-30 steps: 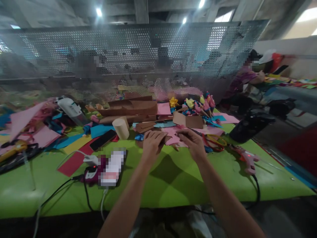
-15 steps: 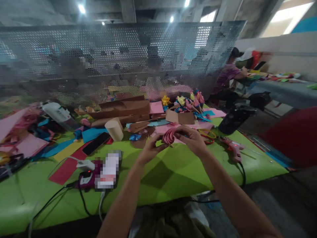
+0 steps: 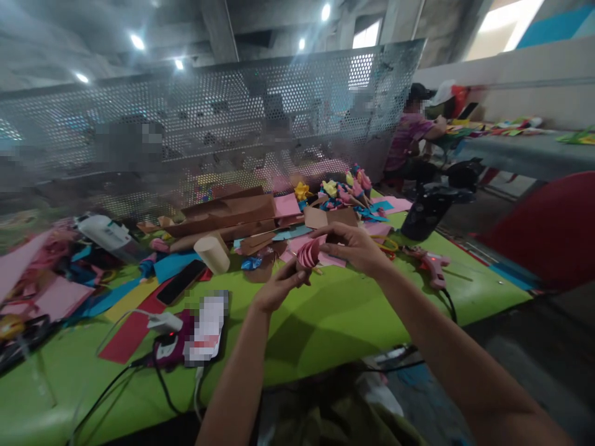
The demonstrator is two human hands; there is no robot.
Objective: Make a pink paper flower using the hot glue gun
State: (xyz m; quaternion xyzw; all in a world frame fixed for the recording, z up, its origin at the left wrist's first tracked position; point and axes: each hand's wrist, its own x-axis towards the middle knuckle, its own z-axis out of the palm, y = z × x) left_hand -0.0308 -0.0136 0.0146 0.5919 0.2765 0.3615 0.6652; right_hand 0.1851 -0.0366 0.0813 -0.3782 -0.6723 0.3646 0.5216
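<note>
A small pink piece of layered, pleated paper [image 3: 307,253] is held up between my two hands over the green table [image 3: 320,328]. My left hand [image 3: 282,284] has its fingers closed on the paper from below and to the left. From the right, my right hand [image 3: 356,246] pinches its edge between thumb and fingers. How the layers are joined is too small to make out. Behind the hands lie pink paper sheets [image 3: 334,257] and a folded brown card [image 3: 330,218].
A pink glue gun [image 3: 434,266] with a lit red light lies at the right, near a black cup-like container [image 3: 425,214]. On the left are a cream cylinder [image 3: 212,254], a dark phone [image 3: 181,282] and a charging phone [image 3: 207,328]. A co-worker [image 3: 409,139] sits beyond.
The view has shifted and tilted a little. My left hand has turned lower under the pink paper, and the paper now stands more upright, with my right hand at its right edge.
</note>
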